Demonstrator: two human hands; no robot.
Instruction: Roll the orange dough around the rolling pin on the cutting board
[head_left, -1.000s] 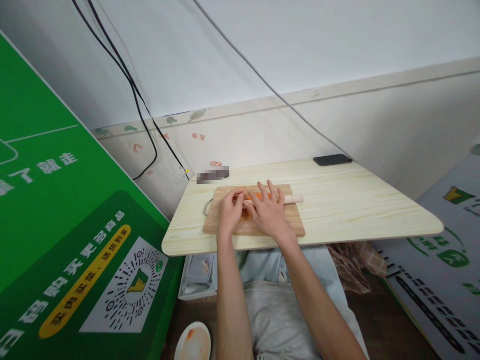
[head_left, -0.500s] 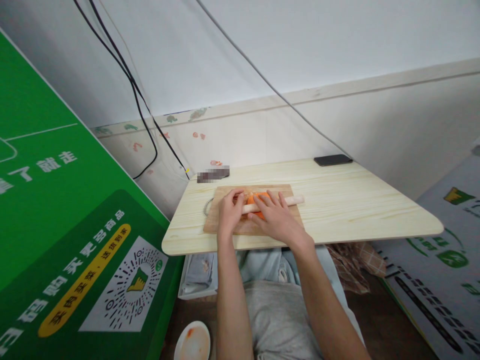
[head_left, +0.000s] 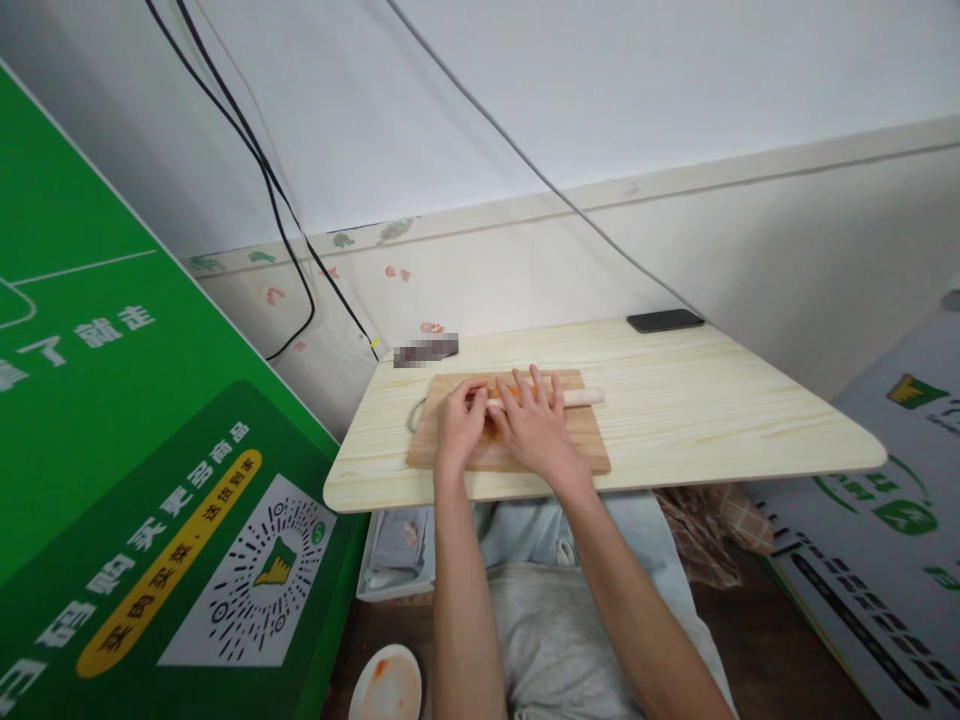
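Seen from the head camera, a person in grey works at a wooden bench (head_left: 712, 410), right hand (head_left: 534, 430) laid palm-down, fingers spread, across a pale rolling pin (head_left: 583, 398) on a cutting board (head_left: 581, 440). The pin lies directly beneath those fingers, its long axis close to the 9-to-3 o'clock line, its far end jutting bare past the hand toward 3. The right hand is the nearer, already touching; the left hand (head_left: 459, 425), fingers curled, sits by the pin's 9 o'clock end, which lies toward its 2 o'clock. Whether it grips that end cannot be told from here. An orange mass (head_left: 514, 391) shows between the fingers, mostly covered, its pieces uncountable. The tally: two hands, one pin, one board, one dark phone-like slab (head_left: 666, 321) at the bench's back edge toward 1 o'clock, one blurred-out object (head_left: 425, 350) toward 11, and, below the bench toward 7, one white box (head_left: 367, 580) and one orange-stained plate (head_left: 390, 685).
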